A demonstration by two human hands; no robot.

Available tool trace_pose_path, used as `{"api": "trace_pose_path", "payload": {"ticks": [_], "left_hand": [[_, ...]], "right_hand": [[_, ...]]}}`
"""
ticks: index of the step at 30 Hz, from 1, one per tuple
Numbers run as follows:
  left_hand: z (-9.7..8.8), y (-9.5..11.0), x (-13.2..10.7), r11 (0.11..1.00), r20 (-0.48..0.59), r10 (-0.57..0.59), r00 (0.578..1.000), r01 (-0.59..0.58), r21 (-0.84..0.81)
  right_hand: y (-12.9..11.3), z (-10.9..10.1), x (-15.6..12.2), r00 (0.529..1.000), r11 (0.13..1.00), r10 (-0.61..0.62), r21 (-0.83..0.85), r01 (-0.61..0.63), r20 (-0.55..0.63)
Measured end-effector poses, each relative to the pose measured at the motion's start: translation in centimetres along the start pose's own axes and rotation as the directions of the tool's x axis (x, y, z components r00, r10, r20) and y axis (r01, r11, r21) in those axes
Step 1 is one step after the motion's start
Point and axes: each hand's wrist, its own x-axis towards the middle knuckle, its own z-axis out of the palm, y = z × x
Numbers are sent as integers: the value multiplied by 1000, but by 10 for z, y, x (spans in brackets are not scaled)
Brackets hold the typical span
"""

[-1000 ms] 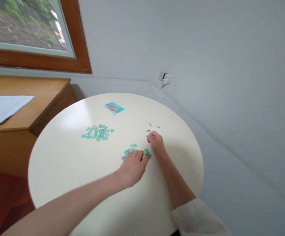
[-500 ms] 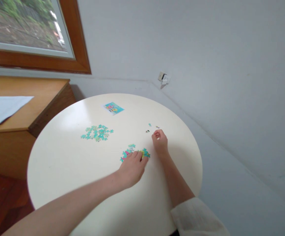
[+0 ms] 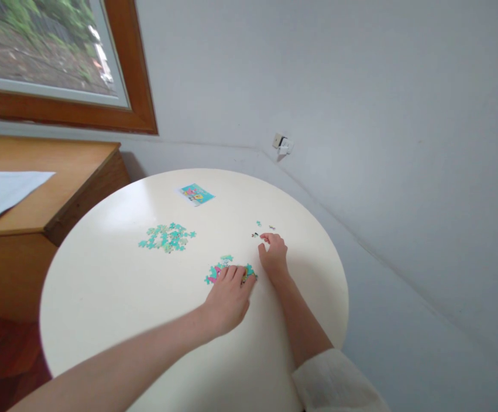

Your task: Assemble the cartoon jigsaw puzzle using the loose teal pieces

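Observation:
My left hand (image 3: 228, 300) lies over a partly joined jigsaw puzzle (image 3: 212, 276), fingers stretched out and resting on it. Teal, pink and yellow parts of the puzzle show around the fingers; the rest is covered. To the right, my right hand (image 3: 275, 256) hovers by a dark-and-white puzzle piece (image 3: 255, 235), thumb and forefinger apart with nothing visible between them. Just beyond it lie a teal puzzle piece (image 3: 258, 224) and a small pale-and-dark puzzle piece (image 3: 272, 228).
A loose pile of teal and pale puzzle pieces (image 3: 167, 238) is on the left of the round white table (image 3: 98, 309). Toward the back lies a colourful picture card (image 3: 197, 195). A wooden cabinet (image 3: 81, 171) with a paper sheet (image 3: 8, 191) stands left; a wall socket (image 3: 278, 141) is behind.
My right hand's thumb and forefinger have parted, and the hand has shifted slightly toward the dark-and-white piece. My left hand stays on the joined puzzle. The whole view has shifted slightly.

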Motion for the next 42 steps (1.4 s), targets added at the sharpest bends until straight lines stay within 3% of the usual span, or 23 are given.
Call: {"api": "trace_pose_path", "payload": {"ticks": [7, 18, 26, 36, 42], "left_hand": [[5, -2, -1, 1000, -36, 2, 999, -2, 6], [0, 2, 0, 1000, 0, -3, 1000, 3, 24], [3, 6, -4, 1000, -19, -14, 1000, 14, 1], [0, 7, -3, 1000, -2, -22, 1000, 22, -16], [1, 6, -3, 1000, -5, -21, 1000, 21, -5]], "right_hand": [[-2, 7, 0, 995, 976, 23, -219, 0, 99], [-8, 8, 8, 993, 912, -10, -406, 57, 115], [-6, 6, 37, 993, 910, 3, -413, 45, 115], [4, 10, 39, 995, 944, 14, -328, 18, 96], [11, 12, 43, 990, 958, 105, -276, -74, 99]]}}
